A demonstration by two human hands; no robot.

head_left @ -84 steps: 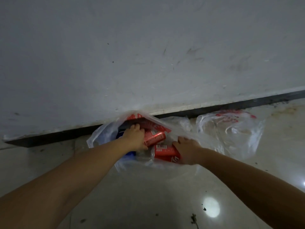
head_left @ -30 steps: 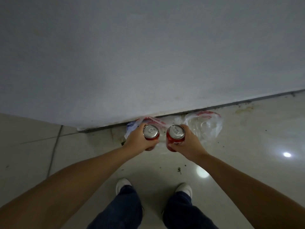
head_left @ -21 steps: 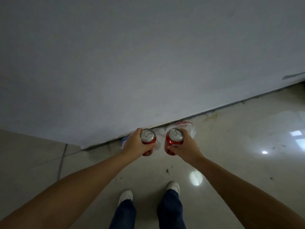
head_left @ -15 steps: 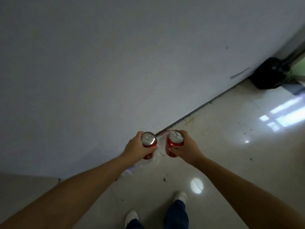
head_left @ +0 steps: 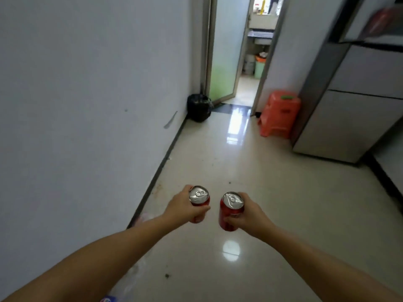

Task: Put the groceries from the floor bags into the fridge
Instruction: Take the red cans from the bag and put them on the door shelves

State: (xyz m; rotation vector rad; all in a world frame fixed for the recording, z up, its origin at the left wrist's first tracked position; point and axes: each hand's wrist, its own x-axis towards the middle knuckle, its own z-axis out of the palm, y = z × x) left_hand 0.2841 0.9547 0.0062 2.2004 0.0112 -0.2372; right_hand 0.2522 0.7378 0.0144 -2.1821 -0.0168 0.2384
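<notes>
Glossy tiled floor (head_left: pixel 272 192), fridge (head_left: pixel 353 110) upper right; view has swung from wall to hallway; left hand (head_left: pixel 182 209) and right hand (head_left: pixel 248 214) each wrapped around a red can.

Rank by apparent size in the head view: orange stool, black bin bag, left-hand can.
1. Orange stool
2. Black bin bag
3. Left-hand can, though it is nearest the camera, so true sizes differ further.

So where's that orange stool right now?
The orange stool stands on the floor at the right, far ahead, between the open doorway and the grey fridge.
</notes>
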